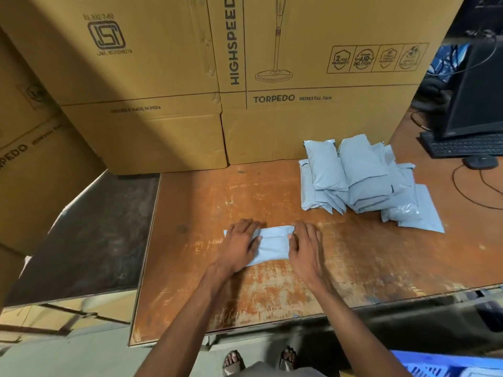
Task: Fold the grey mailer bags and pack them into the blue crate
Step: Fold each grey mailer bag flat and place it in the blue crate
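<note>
A grey mailer bag (272,244) lies flat on the worn brown table (353,268), folded into a small rectangle. My left hand (239,244) lies across its left end with the fingers flat on it. At the bag's right end my right hand (306,247) presses down, thumb on the bag's edge. A pile of several stuffed grey mailer bags (362,180) sits at the back right of the table. A corner of the blue crate (449,367) shows on the floor at the bottom right.
Large cardboard fan boxes (190,77) wall off the back and left. A monitor (479,88), keyboard (462,145) and cables sit at the far right. A dark lower surface (89,235) adjoins the table's left side. My sandalled feet (234,361) stand below the front edge.
</note>
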